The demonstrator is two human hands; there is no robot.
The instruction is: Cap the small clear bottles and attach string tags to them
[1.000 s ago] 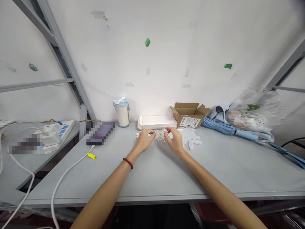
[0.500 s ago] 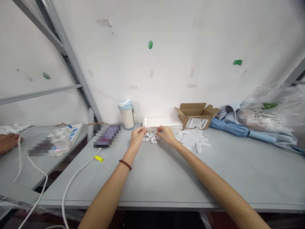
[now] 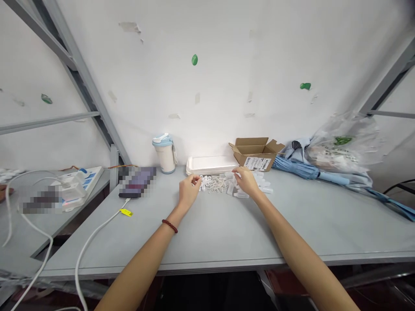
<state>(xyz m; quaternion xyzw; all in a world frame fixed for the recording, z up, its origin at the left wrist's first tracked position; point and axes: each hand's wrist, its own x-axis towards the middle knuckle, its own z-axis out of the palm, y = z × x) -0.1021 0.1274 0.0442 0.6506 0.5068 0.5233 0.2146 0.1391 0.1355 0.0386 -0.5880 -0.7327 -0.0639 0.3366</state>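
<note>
My left hand (image 3: 189, 191) is closed in a pinch at the left edge of a pile of small white caps (image 3: 205, 183); whatever its fingertips hold is too small to make out. Beside the caps lies a tangle of thin off-white loops (image 3: 218, 184). Over a heap of translucent plastic tubes (image 3: 240, 194), my right hand (image 3: 247, 179) has its thumb and fingers drawn together, and I cannot make out what is between them. Behind both hands, a long white tray (image 3: 212, 163) rests near the wall.
An open cardboard box (image 3: 257, 162) stands behind the tubes. Left are a lidded cup (image 3: 165, 155), a blurred phone (image 3: 138, 181) and its white cable (image 3: 94, 233). A blue umbrella (image 3: 296, 167) and a plastic bag (image 3: 340, 147) lie right. Another person's hand (image 3: 4, 192) shows far left.
My hands have moved apart: the right one went from the loops to the tubes, while the left drew slightly down from the tray's near-left corner. The whole view has shifted.
</note>
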